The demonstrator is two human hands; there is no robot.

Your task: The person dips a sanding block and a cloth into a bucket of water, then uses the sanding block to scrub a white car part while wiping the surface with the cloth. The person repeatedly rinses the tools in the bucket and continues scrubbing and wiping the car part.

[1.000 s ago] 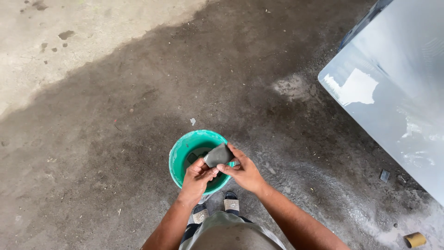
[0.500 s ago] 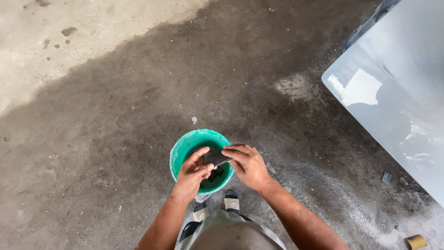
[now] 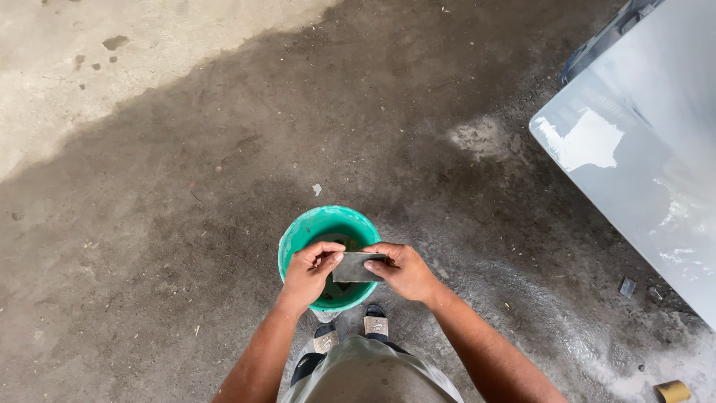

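I hold a small dark grey pad (image 3: 356,267) flat between both hands, right above the green bucket (image 3: 298,237). My left hand (image 3: 311,270) pinches its left end with closed fingers, and my right hand (image 3: 404,270) grips the right end the same way. To do this well, I think I should keep the pad level and over the bucket, so that any drips fall inside and not on the floor (image 3: 186,186). The bucket stands just before my sandals (image 3: 375,322). Inside it looks dark, perhaps water, but I cannot tell.
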